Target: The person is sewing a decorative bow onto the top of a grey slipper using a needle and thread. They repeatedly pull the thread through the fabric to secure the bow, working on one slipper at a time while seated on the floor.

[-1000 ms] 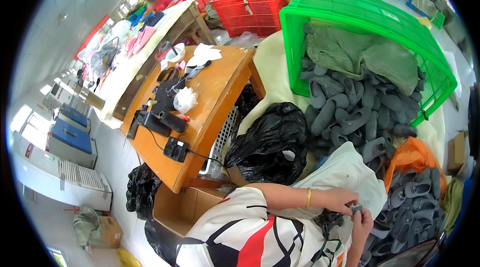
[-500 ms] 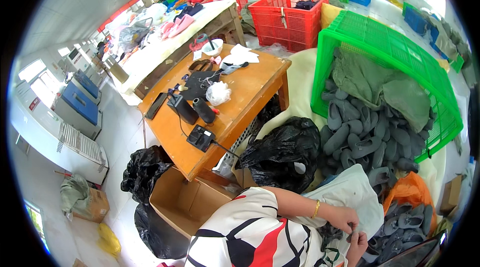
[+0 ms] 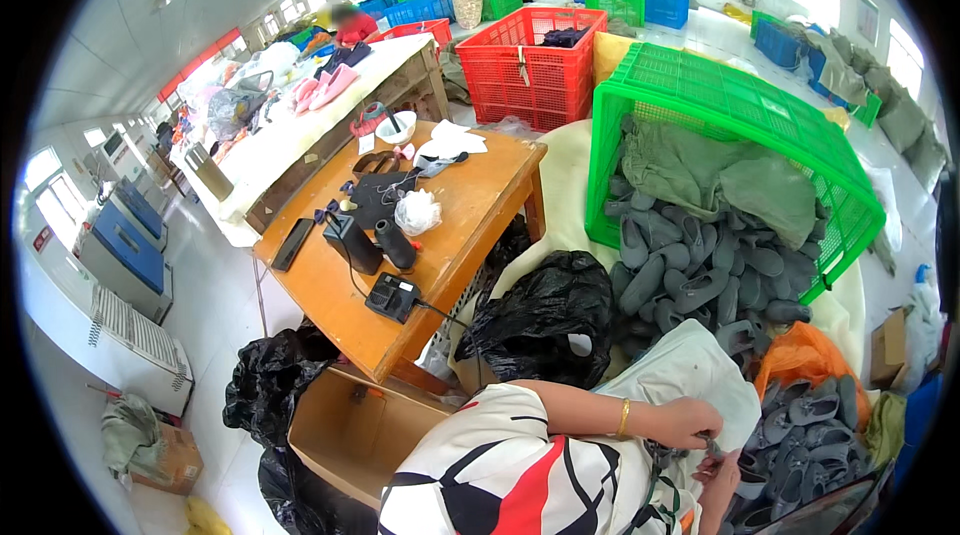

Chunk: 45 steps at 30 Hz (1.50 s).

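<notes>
My left hand point(image 3: 692, 422), with a gold bracelet at its wrist, pinches a small dark grey piece point(image 3: 714, 448). Just below it, my right hand point(image 3: 718, 483) has its fingers bent around the lower end of the same piece. Whether that piece is part of a shoe I cannot tell. A white cloth point(image 3: 690, 375) lies just beyond my hands. To the right, several grey shoes point(image 3: 805, 440) lie in and around an orange bag point(image 3: 812, 360). More grey shoes point(image 3: 700, 280) spill from a tipped green crate point(image 3: 735, 95) farther off.
A wooden table point(image 3: 455, 225) at centre left bears a black charger point(image 3: 391, 297), a phone point(image 3: 292, 245) and a thread cone point(image 3: 395, 245). Black plastic bags point(image 3: 550, 310) and an open cardboard box point(image 3: 350, 435) stand close by. A red crate point(image 3: 530, 75) stands behind; a person sits at the long white table point(image 3: 350, 90).
The view has tilted up and shifted slightly. My hands stay close together at the small grey piece, which shows more plainly between them now.
</notes>
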Tool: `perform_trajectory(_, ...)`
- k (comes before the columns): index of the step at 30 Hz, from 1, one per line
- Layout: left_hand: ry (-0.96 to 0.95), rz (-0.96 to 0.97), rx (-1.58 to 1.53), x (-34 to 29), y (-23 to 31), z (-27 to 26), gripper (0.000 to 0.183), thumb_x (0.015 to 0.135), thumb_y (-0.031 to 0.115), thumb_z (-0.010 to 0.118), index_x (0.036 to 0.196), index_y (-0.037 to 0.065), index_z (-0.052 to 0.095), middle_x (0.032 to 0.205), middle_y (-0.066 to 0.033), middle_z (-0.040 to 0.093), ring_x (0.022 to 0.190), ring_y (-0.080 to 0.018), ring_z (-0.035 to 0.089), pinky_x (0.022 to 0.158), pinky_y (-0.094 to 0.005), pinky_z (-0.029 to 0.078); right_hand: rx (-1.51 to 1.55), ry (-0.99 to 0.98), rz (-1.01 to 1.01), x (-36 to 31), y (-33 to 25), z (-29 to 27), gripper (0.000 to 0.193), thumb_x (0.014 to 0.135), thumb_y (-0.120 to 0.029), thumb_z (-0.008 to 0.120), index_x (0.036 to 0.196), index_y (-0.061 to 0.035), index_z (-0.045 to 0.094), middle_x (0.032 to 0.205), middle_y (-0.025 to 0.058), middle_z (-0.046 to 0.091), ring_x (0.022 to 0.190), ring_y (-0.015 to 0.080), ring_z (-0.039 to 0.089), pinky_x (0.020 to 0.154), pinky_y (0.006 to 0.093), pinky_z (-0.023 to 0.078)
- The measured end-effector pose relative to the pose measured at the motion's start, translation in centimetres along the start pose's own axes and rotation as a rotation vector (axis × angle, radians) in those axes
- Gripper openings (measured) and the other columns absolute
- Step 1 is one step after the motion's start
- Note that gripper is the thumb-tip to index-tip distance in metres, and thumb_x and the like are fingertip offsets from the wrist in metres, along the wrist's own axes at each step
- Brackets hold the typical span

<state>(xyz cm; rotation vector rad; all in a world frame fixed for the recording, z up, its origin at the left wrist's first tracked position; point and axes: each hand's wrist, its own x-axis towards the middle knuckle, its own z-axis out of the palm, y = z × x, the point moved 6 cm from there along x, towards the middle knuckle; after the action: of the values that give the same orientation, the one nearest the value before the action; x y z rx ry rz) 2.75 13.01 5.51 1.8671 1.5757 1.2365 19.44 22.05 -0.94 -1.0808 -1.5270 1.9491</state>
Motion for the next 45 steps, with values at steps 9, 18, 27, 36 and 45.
perform_trajectory(9,-0.128,-0.052,-0.020,-1.5,1.7,2.0,0.032,0.073,0.022,0.075,0.096,0.006,0.059,0.086,-0.0115,0.064,0.086,-0.0340,0.062,0.070,-0.0434,0.050,-0.391,-0.164,-0.100,2.0,5.0,-5.0,0.041,0.098,-0.037,0.061,0.117,-0.0011,0.061,0.096,0.0140,0.070,0.086,0.0183,0.063,0.077,0.0324,0.051)
perform_trajectory(18,-0.084,0.035,-0.283,-1.9,-1.2,2.8,0.027,0.079,0.023,0.070,0.093,0.001,0.073,0.077,-0.0125,0.072,0.067,-0.0210,0.068,0.065,-0.0354,0.054,-0.552,0.006,-0.578,-2.8,-2.4,1.4,0.011,0.092,-0.009,0.063,0.090,0.0016,0.061,0.073,0.0041,0.059,0.063,0.0100,0.053,0.059,0.0257,0.044)
perform_trajectory(27,-0.253,-0.202,-0.330,-2.2,-0.6,0.2,0.024,0.089,0.023,0.067,0.101,0.003,0.068,0.092,-0.0105,0.068,0.087,-0.0221,0.065,0.079,-0.0344,0.051,-0.520,0.116,-0.427,-4.6,-4.8,4.4,0.010,0.088,-0.008,0.068,0.093,0.0009,0.065,0.083,0.0068,0.065,0.074,0.0118,0.059,0.067,0.0283,0.049)
perform_trajectory(36,-0.019,-0.247,-0.434,-2.1,-2.1,-0.9,0.017,0.086,0.003,0.071,0.103,0.002,0.069,0.089,-0.0059,0.066,0.076,-0.0126,0.062,0.068,-0.0256,0.049,-0.531,0.108,-0.573,-4.6,-7.2,5.3,0.012,0.090,-0.008,0.066,0.101,-0.0020,0.067,0.084,0.0072,0.064,0.078,0.0190,0.062,0.071,0.0313,0.049)
perform_trajectory(45,-0.103,0.188,0.047,0.0,0.6,-2.6,0.027,0.073,0.004,0.080,0.099,0.005,0.072,0.097,-0.0072,0.070,0.093,-0.0265,0.064,0.080,-0.0343,0.052,-0.160,-0.074,-0.207,-3.2,-5.2,2.0,0.012,0.096,-0.012,0.063,0.102,-0.0020,0.065,0.086,0.0017,0.067,0.076,0.0066,0.059,0.072,0.0236,0.050)
